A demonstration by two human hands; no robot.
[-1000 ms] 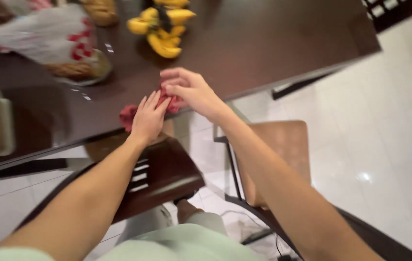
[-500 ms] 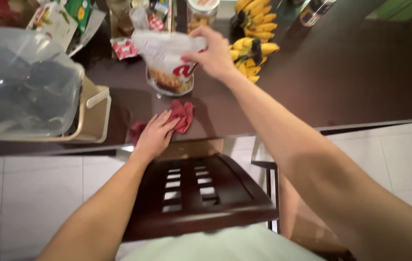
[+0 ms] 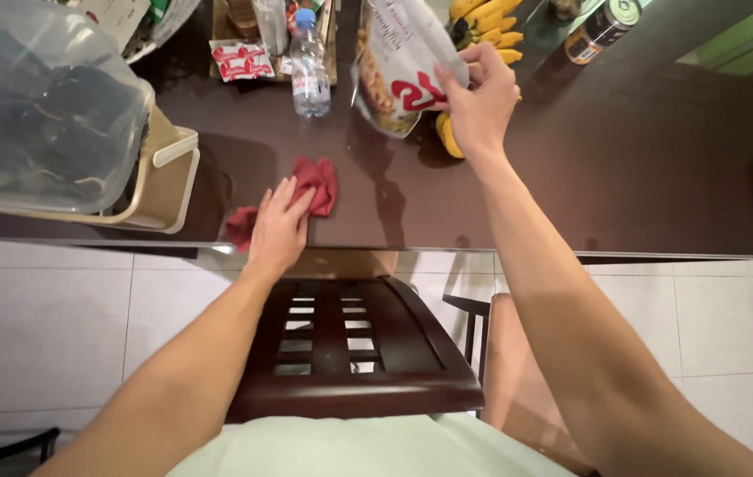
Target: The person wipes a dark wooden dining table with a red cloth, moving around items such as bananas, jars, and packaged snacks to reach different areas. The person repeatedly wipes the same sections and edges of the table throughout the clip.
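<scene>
The left hand (image 3: 277, 231) lies flat, fingers spread, pressing a crumpled red cloth (image 3: 315, 184) onto the dark table (image 3: 624, 168) near its front edge. The right hand (image 3: 481, 104) is closed around a white snack bag (image 3: 401, 64) — lifted clear of the tabletop, farther back, just left of a bunch of bananas (image 3: 482, 22). A water bottle (image 3: 309, 66) stands left of the bag; a clear plastic tub (image 3: 36, 106) sits at far left — a dark wooden chair (image 3: 350, 344) stands below the table edge

view: just one head cam, worn by the person
facing: looked steeply down over the dark bench (image 3: 624, 168) edge
distance: pretty close, arm's reach
</scene>
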